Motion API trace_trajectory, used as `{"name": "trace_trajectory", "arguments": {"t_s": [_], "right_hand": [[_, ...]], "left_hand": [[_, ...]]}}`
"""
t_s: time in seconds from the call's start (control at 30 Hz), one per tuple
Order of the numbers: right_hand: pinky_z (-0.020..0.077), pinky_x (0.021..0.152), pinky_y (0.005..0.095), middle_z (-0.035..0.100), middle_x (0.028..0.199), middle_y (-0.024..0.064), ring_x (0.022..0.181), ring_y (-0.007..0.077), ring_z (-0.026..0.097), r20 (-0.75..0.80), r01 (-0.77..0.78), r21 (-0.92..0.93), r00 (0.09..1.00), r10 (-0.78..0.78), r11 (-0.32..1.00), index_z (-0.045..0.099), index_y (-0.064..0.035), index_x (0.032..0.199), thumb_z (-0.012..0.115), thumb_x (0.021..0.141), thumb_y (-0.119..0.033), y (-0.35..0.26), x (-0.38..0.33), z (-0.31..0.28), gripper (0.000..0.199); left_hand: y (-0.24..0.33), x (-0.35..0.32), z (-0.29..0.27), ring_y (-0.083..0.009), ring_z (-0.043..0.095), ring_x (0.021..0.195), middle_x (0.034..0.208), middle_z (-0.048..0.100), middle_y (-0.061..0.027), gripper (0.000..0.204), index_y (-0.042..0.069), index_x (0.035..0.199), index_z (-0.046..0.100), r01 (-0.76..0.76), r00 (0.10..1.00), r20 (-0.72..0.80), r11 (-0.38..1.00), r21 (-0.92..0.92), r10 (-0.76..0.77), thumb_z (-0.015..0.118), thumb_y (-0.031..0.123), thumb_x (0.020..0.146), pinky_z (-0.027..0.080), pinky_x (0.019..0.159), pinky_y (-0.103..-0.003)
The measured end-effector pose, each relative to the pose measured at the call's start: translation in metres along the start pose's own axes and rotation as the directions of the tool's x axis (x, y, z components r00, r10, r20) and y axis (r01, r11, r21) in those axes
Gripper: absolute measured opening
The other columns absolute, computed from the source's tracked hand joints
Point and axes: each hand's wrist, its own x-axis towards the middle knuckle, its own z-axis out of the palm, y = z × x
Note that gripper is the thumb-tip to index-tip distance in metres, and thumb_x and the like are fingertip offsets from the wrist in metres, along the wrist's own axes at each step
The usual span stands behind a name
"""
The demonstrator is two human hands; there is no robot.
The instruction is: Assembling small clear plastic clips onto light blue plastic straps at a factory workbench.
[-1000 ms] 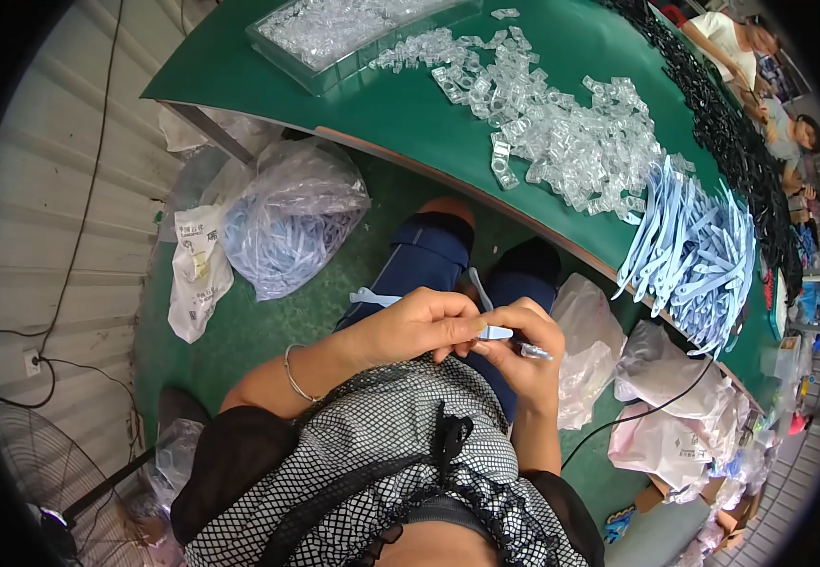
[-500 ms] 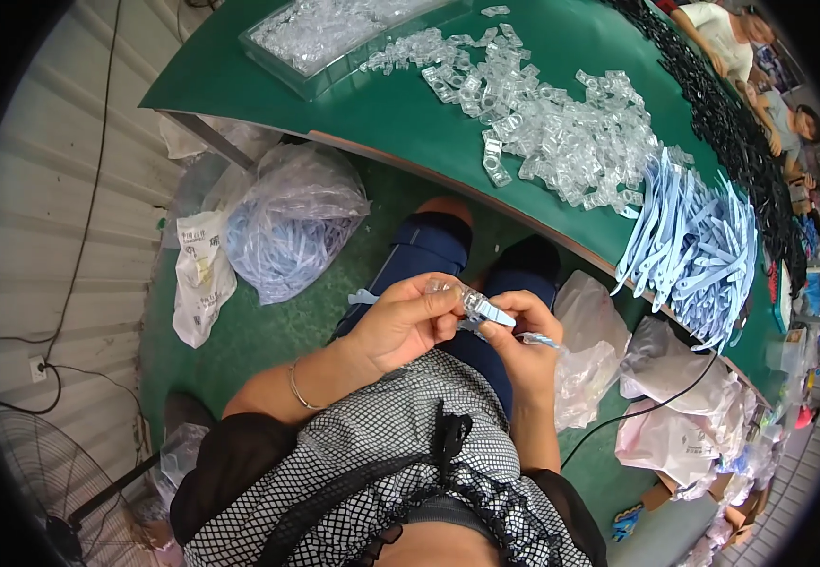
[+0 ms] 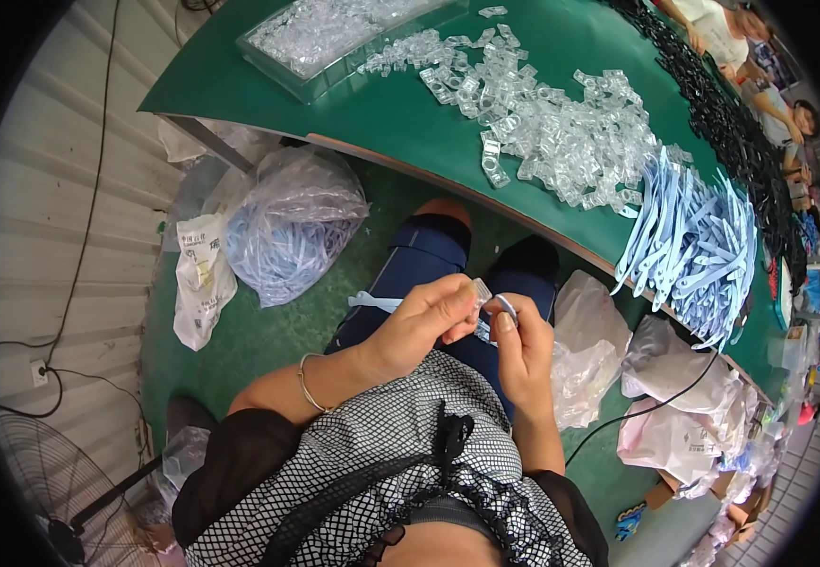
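Over my lap, my left hand (image 3: 431, 314) pinches a small clear plastic clip (image 3: 482, 292) between thumb and fingers. Close to its right, my right hand (image 3: 524, 355) is closed on a light blue strip (image 3: 507, 308), whose rounded tip rises between thumb and forefinger. The clip and the strip's tip are close together; whether they touch I cannot tell. Another light blue strip (image 3: 372, 301) shows over my left thigh and disappears behind my left hand. Below the fingertips, a pale blue and clear piece (image 3: 484, 331) is partly hidden.
On the green table (image 3: 410, 142) ahead lie a heap of clear clips (image 3: 570, 132), a pile of blue strips (image 3: 689, 250), black strips (image 3: 741, 132) and a clear tray (image 3: 310, 42). A bag of blue strips (image 3: 292, 236) stands on the floor; a fan (image 3: 60, 491) is lower left. Two people sit far right.
The blue strip and clear clip, together between my hands before, are now apart at their ends. My right hand has turned its strip tip upward. More of the strip over my left thigh shows.
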Motion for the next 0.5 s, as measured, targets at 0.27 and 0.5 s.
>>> {"name": "trace_trajectory", "arguments": {"t_s": [0.27, 0.5], "right_hand": [[0.0234, 0.041, 0.0177, 0.047, 0.060, 0.0017, 0.045, 0.0040, 0.032, 0.082, -0.241, 0.341, 0.971, 0.227, 0.908, 0.044, -0.0028, 0.092, 0.042, 0.089, -0.018, -0.004, -0.002, -0.008, 0.016], [0.0261, 0.044, 0.0171, 0.048, 0.060, -0.0008, 0.049, 0.0025, 0.036, 0.308, -0.440, 0.451, 0.893, 0.327, 0.777, 0.052, -0.0008, 0.085, 0.046, 0.089, -0.014, 0.003, 0.002, -0.013, 0.015]], "left_hand": [[-0.001, 0.000, 0.000, -0.0045, 0.033, 0.058, 0.068, 0.041, 0.0018, 0.021, 0.004, 0.082, 0.047, 0.023, 1.000, 0.022, 0.997, -0.076, -0.022, 0.043, 0.022, 0.093, 0.028, 0.053, -0.019], [-0.009, -0.004, -0.005, -0.0050, 0.032, 0.057, 0.066, 0.040, 0.0017, 0.019, 0.004, 0.083, 0.047, 0.060, 0.994, 0.102, 0.990, -0.129, -0.047, 0.044, 0.021, 0.093, 0.028, 0.053, -0.020]]}}
